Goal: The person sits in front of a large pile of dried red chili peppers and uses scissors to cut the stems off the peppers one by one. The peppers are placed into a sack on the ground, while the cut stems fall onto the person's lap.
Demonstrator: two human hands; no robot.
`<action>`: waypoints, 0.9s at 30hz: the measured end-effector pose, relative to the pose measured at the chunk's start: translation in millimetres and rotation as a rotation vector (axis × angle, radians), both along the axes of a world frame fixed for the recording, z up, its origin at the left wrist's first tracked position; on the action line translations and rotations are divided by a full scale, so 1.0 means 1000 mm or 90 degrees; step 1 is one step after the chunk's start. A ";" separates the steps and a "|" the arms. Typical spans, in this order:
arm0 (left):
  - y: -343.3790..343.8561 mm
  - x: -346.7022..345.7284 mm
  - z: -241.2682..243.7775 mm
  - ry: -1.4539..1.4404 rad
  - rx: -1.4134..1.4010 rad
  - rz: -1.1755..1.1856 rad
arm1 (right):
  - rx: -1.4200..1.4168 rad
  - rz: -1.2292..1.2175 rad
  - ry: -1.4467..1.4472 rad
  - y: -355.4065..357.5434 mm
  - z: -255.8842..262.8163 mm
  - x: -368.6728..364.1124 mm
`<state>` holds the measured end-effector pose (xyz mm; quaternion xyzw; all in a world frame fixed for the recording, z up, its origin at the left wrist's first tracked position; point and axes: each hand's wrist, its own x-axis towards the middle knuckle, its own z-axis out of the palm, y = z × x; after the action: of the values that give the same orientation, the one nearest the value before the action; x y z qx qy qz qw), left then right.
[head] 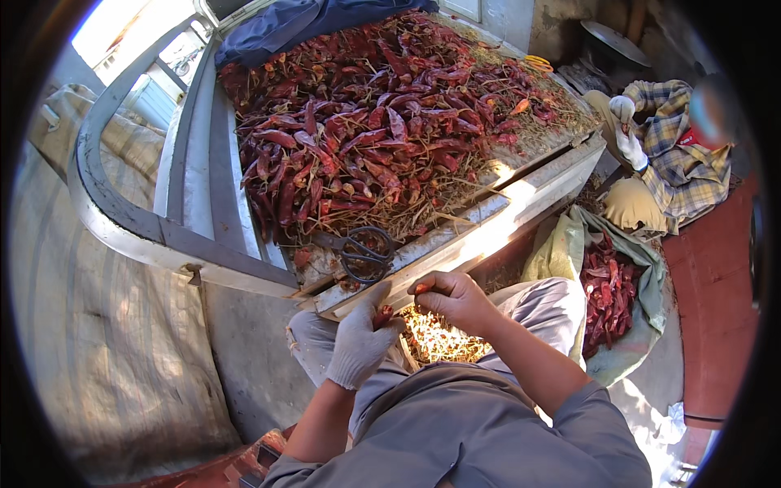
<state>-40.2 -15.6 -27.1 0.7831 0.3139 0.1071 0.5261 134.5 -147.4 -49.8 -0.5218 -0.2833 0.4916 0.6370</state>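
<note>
My left hand [361, 343], in a white knitted glove, holds a dried red chili pepper [383, 316] whose end shows above the fingers. Close by on the right, my bare right hand [457, 300] pinches a small orange-red piece [421, 288], perhaps a bit of pepper. Both hands are over my lap, just in front of a metal ledge [439, 235]. Black-handled scissors [368, 253] lie on the ledge's inner side, beyond my left hand. A large heap of dried red chili peppers [366, 131] with dry stalks spreads behind them.
Sunlit stem scraps [445, 338] lie between my legs. At right, an open woven sack [653, 293] holds red peppers [610, 296]. Beyond it sits a person in a plaid shirt [665, 165] and white gloves. A curved metal rail [131, 229] borders the left; blue cloth [293, 27] lies behind.
</note>
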 end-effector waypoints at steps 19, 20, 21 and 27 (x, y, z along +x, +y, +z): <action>0.069 0.022 0.030 0.062 0.551 0.173 | -0.367 -0.517 -0.539 -0.239 -0.064 0.154; 0.074 0.027 0.032 0.107 0.591 0.203 | -0.419 -0.540 -0.612 -0.263 -0.071 0.167; 0.081 0.029 0.028 0.164 0.559 0.219 | -0.470 -0.554 -0.688 -0.284 -0.082 0.178; 0.108 0.031 0.001 0.343 0.471 0.257 | -0.523 -0.663 -0.703 -0.313 -0.112 0.180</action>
<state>-8.9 92.3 -26.1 0.8408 0.5246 0.1050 0.0820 314.7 -460.0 -161.8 -0.9385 -0.0771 -0.1235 0.3131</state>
